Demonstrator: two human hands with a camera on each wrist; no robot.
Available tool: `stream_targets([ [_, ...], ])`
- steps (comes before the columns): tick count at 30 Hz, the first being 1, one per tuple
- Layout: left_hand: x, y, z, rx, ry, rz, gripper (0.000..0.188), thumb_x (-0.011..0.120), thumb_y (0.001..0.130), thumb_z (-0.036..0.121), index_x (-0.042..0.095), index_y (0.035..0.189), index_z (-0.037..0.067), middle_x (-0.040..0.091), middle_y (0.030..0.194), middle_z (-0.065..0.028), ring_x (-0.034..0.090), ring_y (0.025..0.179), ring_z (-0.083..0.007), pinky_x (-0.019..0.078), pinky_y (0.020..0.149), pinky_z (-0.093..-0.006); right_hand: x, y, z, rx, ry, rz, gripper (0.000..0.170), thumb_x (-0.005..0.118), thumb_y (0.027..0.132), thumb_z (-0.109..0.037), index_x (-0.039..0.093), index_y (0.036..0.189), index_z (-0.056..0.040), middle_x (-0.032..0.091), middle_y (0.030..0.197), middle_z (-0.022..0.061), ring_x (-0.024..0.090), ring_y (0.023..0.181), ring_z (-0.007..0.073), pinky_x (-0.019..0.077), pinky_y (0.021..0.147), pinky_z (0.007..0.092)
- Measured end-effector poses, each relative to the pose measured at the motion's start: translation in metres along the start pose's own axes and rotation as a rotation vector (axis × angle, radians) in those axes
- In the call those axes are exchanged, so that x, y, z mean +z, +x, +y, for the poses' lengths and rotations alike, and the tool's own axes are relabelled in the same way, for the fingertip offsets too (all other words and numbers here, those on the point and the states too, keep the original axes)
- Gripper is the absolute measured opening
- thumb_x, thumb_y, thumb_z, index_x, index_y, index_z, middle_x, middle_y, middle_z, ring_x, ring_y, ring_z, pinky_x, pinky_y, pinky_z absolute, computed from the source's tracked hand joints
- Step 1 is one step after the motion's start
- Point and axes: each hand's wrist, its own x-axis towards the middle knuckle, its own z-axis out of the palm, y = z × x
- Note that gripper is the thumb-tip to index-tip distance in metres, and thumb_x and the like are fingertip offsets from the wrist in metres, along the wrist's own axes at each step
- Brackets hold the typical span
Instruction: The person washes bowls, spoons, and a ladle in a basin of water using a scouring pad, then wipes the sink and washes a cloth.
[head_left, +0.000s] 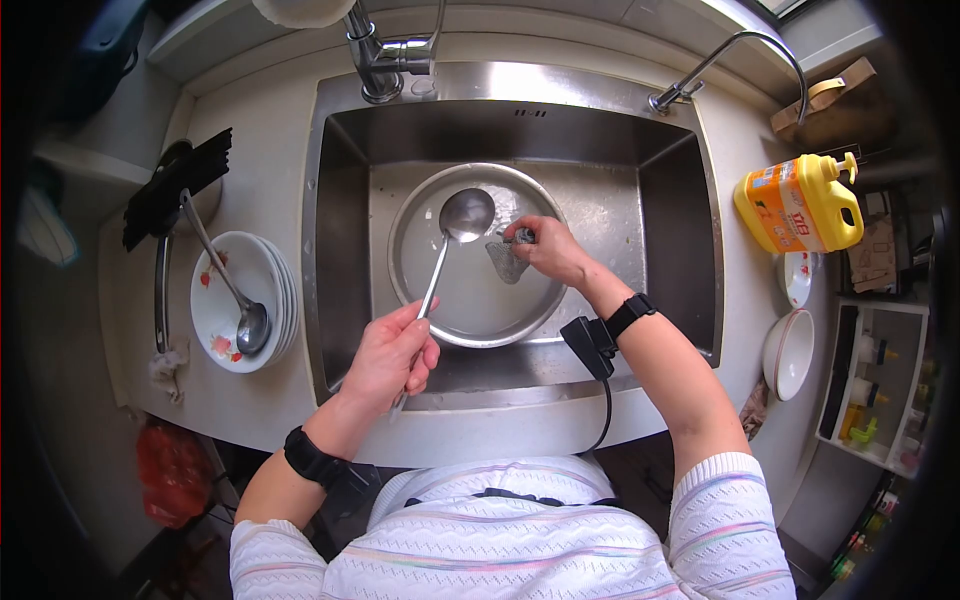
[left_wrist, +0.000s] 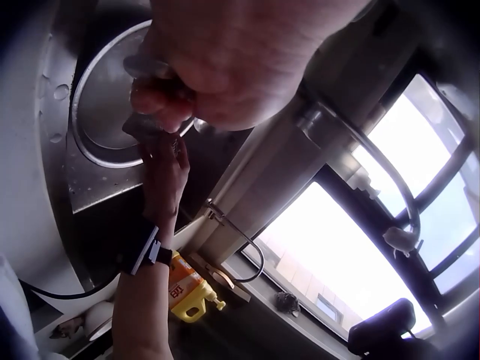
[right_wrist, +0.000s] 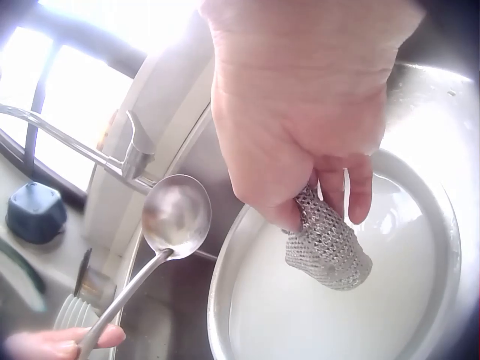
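Presently, a silvery round-bowled metal ladle (head_left: 467,213) is gripped by the curled left hand (head_left: 393,352), a grey mesh scrubber (right_wrist: 328,251) pinched by the right hand (head_left: 553,252); the ladle's far end could be twisted by uneven pressure.

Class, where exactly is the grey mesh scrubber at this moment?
In the head view, the grey mesh scrubber is held in the right hand over the round basin in the sink, just right of the ladle in the left hand.
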Motion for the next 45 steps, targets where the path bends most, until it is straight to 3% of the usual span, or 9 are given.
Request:
stream_targets([
  [6,0.000,-0.012,0.000,0.057,0.078,-0.030,0.033,0.037,0.091,0.010,0.040,0.124,0.004,0.050,0.058,-0.0029,0.038,0.036,-0.0053,0.0321,0.034,-0.0186,-0.010,-0.014,-0.026,0.043,0.010,-0.172,0.022,0.057,0.075,-0.006,0.059,0.097,-0.0029,0.058,0.080,0.0051,0.053,0.075,0.0110,0.0427,0.068,0.0234],
  [9,-0.001,-0.018,-0.001,0.086,0.110,-0.036,0.034,0.037,0.091,0.011,0.040,0.124,0.005,0.051,0.059,-0.0027,0.039,0.037,-0.0051,0.0327,0.035,-0.0182,-0.010,-0.019,-0.034,0.058,0.146,-0.185,0.025,0.060,0.073,-0.011,0.060,0.097,-0.0036,0.060,0.081,0.0111,0.056,0.077,0.0148,0.0442,0.069,0.0257],
  [11,0.000,-0.022,-0.004,0.099,0.116,-0.041,0.033,0.038,0.092,0.011,0.041,0.124,0.005,0.051,0.059,-0.0026,0.039,0.037,-0.0050,0.0330,0.035,-0.0180,-0.007,-0.025,-0.046,-0.022,0.452,-0.051,0.027,0.062,0.075,-0.015,0.059,0.097,-0.0001,0.061,0.081,0.0101,0.056,0.074,0.0112,0.0441,0.066,0.0245],
  [14,0.006,-0.025,-0.009,0.124,0.117,-0.058,0.033,0.038,0.092,0.012,0.042,0.124,0.006,0.051,0.060,-0.0022,0.039,0.038,-0.0046,0.0333,0.035,-0.0175,0.000,-0.028,-0.057,-0.033,0.526,0.014,0.024,0.062,0.077,-0.017,0.060,0.092,0.0016,0.062,0.075,0.0081,0.056,0.071,0.0098,0.0441,0.065,0.0245],
  [20,0.008,-0.029,-0.014,0.143,0.190,-0.064,0.034,0.038,0.092,0.013,0.041,0.125,0.006,0.050,0.060,-0.0015,0.039,0.038,-0.0039,0.0333,0.035,-0.0169,-0.001,-0.033,-0.060,0.012,0.231,0.021,0.018,0.054,0.080,-0.014,0.062,0.082,0.0016,0.063,0.066,0.0056,0.056,0.067,0.0095,0.0431,0.065,0.0246],
  [29,0.004,-0.038,-0.010,0.137,0.313,-0.028,0.034,0.038,0.092,0.011,0.042,0.125,0.007,0.049,0.058,0.0004,0.037,0.038,-0.0040,0.0326,0.036,-0.0171,-0.003,-0.043,-0.062,-0.017,0.285,-0.074,0.014,0.054,0.079,-0.010,0.061,0.081,0.0022,0.062,0.068,0.0055,0.055,0.066,0.0104,0.0434,0.065,0.0261],
  [34,-0.042,-0.090,0.031,0.520,1.017,0.121,0.033,0.044,0.086,0.003,0.050,0.118,0.003,0.052,0.061,-0.0005,0.043,0.043,-0.0049,0.0369,0.041,-0.0190,-0.009,-0.049,-0.062,-0.036,0.175,-0.170,0.010,0.058,0.075,-0.009,0.059,0.076,0.0009,0.060,0.070,0.0053,0.055,0.067,0.0104,0.0443,0.065,0.0240],
  [40,-0.114,-0.181,0.105,0.493,1.309,0.651,0.024,0.050,0.076,-0.006,0.061,0.097,0.000,0.052,0.059,-0.0063,0.049,0.047,-0.0096,0.0418,0.045,-0.0231,-0.042,-0.067,-0.064,0.004,0.231,-0.205,0.011,0.053,0.081,-0.008,0.057,0.083,0.0022,0.059,0.072,0.0045,0.055,0.069,0.0097,0.0457,0.066,0.0234],
  [45,-0.161,-0.191,0.131,0.357,1.455,0.618,0.016,0.054,0.072,-0.004,0.061,0.086,-0.002,0.054,0.058,-0.0085,0.049,0.044,-0.0140,0.0405,0.043,-0.0260,-0.085,-0.089,-0.067,0.023,0.138,-0.100,0.011,0.052,0.082,-0.006,0.058,0.084,0.0025,0.060,0.072,0.0054,0.057,0.068,0.0112,0.0483,0.064,0.0242],
])
